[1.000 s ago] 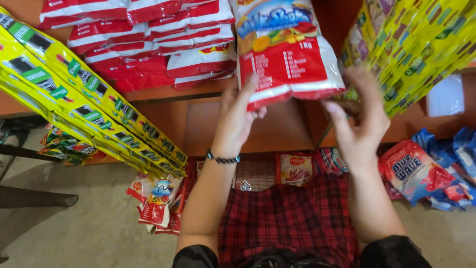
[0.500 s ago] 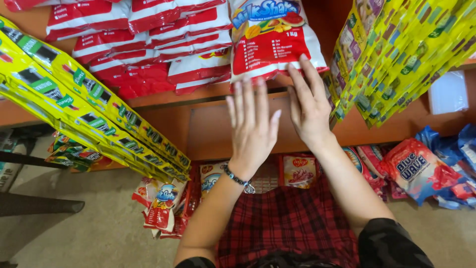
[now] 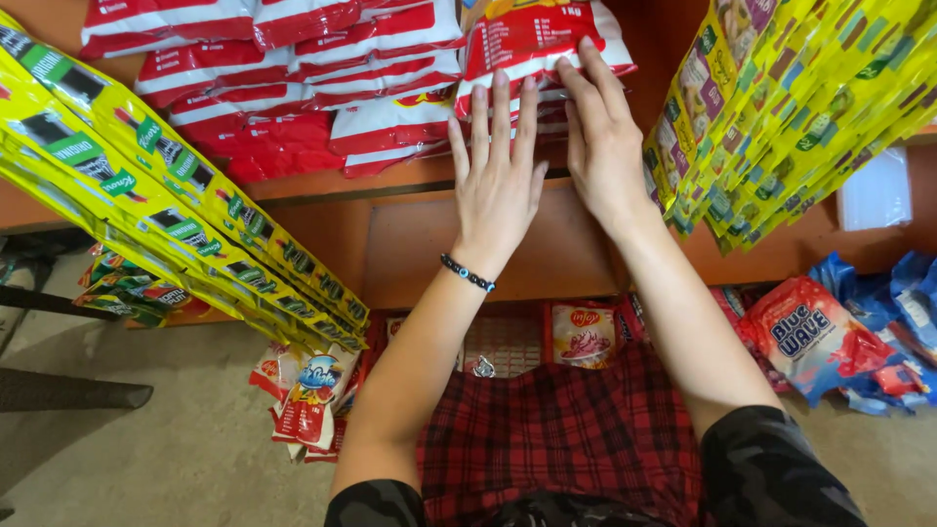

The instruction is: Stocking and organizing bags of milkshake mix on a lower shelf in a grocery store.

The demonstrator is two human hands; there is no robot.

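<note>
Two flat hands, left (image 3: pixel 495 185) and right (image 3: pixel 600 137), fingers spread, pressed a glossy red-and-white pouch (image 3: pixel 532 44) on the wooden shelf (image 3: pixel 390 181), beside crinkly stacked red packets (image 3: pixel 293 68).

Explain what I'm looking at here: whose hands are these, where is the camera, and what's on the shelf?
There is no machine: a person works bare-handed, filmed by a camera on their head looking down. The left hand, wearing a dark bead bracelet, and the right hand lie flat, fingers spread, against a red and white plastic pouch on the orange wooden shelf. Neither hand grips anything. Beside it are stacked red and white packets. Yellow sachet strips hang on both sides.
</note>
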